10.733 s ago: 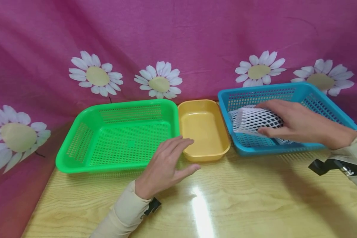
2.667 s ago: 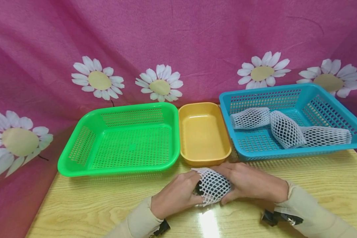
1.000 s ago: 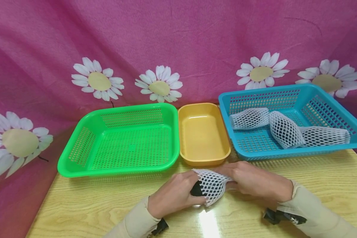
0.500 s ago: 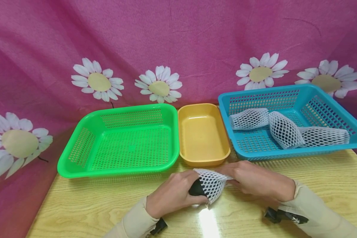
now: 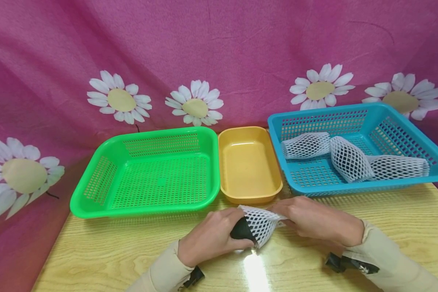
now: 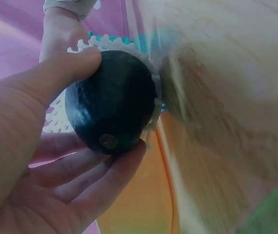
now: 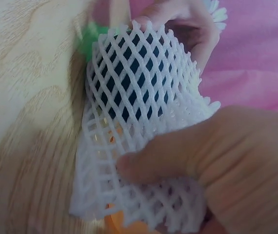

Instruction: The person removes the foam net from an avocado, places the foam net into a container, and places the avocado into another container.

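Observation:
My left hand point(image 5: 212, 238) grips a dark green, egg-shaped avocado point(image 6: 112, 100), thumb on one side and fingers curled round the other. A round stem scar shows on its bare end in the left wrist view. A white foam net sleeve point(image 5: 260, 225) still covers the avocado's other end. My right hand point(image 5: 314, 221) pinches the loose end of this foam net sleeve point(image 7: 136, 83), its thumb pressed on the mesh. Dark skin shows through the mesh in the right wrist view. Both hands are close over the wooden table, in front of the yellow tray point(image 5: 252, 199).
A green basket point(image 5: 160, 209) stands at left, with nothing in it. The blue basket point(image 5: 332, 188) at right holds three white-netted pieces, one of them a netted fruit point(image 5: 350, 160). A flowered pink cloth point(image 5: 241, 61) hangs behind. Wooden table point(image 5: 113, 251) lies in front.
Earlier my right hand was on a netted piece in the blue basket. Since then both hands have met at the front, and the sleeve has slid rightward, baring more of the avocado's left end.

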Demonstrator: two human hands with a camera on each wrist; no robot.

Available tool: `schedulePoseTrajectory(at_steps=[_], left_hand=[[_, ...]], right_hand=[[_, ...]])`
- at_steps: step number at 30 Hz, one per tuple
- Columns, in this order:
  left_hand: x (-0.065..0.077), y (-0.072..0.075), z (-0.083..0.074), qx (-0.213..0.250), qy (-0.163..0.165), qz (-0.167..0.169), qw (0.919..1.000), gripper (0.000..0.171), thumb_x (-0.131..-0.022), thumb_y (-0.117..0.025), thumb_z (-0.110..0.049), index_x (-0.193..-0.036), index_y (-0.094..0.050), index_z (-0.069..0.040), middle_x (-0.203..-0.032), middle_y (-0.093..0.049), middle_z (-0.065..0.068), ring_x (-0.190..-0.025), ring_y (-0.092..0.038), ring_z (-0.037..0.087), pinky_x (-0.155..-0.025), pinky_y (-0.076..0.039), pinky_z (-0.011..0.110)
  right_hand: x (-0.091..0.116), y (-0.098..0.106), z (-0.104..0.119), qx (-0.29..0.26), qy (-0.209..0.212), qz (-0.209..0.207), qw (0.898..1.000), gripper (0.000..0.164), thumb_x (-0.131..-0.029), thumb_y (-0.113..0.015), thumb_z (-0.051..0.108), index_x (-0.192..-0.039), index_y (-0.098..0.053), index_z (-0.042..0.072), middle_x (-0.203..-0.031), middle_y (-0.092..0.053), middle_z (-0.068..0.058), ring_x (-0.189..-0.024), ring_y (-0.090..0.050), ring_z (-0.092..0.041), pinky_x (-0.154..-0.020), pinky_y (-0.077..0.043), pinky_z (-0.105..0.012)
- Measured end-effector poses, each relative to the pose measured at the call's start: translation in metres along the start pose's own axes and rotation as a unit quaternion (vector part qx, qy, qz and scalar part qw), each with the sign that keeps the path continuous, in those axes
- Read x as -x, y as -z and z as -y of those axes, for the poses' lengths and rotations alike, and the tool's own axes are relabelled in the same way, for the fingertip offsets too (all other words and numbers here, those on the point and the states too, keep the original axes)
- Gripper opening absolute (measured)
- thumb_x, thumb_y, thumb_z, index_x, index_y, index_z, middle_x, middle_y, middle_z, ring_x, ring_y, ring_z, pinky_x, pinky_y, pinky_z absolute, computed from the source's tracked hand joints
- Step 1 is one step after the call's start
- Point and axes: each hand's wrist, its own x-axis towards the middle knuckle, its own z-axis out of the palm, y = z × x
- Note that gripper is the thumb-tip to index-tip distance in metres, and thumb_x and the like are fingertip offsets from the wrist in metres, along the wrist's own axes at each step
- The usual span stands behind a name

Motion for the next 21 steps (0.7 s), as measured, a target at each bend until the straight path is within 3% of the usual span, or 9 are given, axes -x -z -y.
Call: schedulePoseTrajectory(at_steps=[7, 14, 17, 21], left_hand=[[0.000, -0.001, 0.000, 0.013, 0.009, 0.013, 0.9998, 0.055, -0.086, -0.081, -0.050, -0.122, -0.062, -0.012, -0.113, -0.071, 0.001, -0.097, -0.068, 0.008, -0.084, -0.059, 0.023], [0.000, -0.002, 0.000, 0.011, 0.007, 0.013, 0.9998, 0.059, -0.086, -0.081, -0.050, -0.126, -0.061, -0.012, -0.115, -0.070, 0.000, -0.098, -0.067, 0.007, -0.085, -0.058, 0.022], [-0.001, -0.003, -0.001, 0.008, 0.005, 0.013, 0.9999, 0.063, -0.085, -0.081, -0.052, -0.128, -0.060, -0.011, -0.117, -0.069, 0.001, -0.099, -0.067, 0.007, -0.086, -0.058, 0.021], [-0.002, -0.004, -0.003, 0.007, 0.003, 0.015, 0.9999, 0.066, -0.084, -0.081, -0.054, -0.128, -0.061, -0.009, -0.118, -0.069, 0.002, -0.100, -0.066, 0.007, -0.086, -0.058, 0.020]], right_hand=[[-0.003, -0.004, 0.001, 0.017, 0.015, -0.013, 1.000, 0.042, -0.093, -0.075, 0.019, -0.133, -0.066, 0.031, -0.119, -0.070, 0.017, -0.108, -0.066, -0.002, -0.091, -0.060, -0.032], [-0.002, -0.009, 0.002, 0.011, 0.010, -0.020, 1.000, 0.069, -0.090, -0.079, 0.039, -0.151, -0.047, 0.039, -0.141, -0.059, 0.020, -0.121, -0.061, 0.000, -0.101, -0.057, -0.032], [-0.003, -0.011, 0.003, 0.002, 0.014, -0.024, 1.000, 0.072, -0.090, -0.078, 0.045, -0.153, -0.043, 0.040, -0.143, -0.057, 0.020, -0.121, -0.061, 0.000, -0.101, -0.057, -0.031], [-0.005, -0.015, 0.004, 0.004, 0.036, -0.041, 0.998, 0.064, -0.094, -0.071, 0.050, -0.151, -0.045, 0.040, -0.139, -0.059, 0.021, -0.114, -0.063, 0.002, -0.096, -0.058, -0.028]])
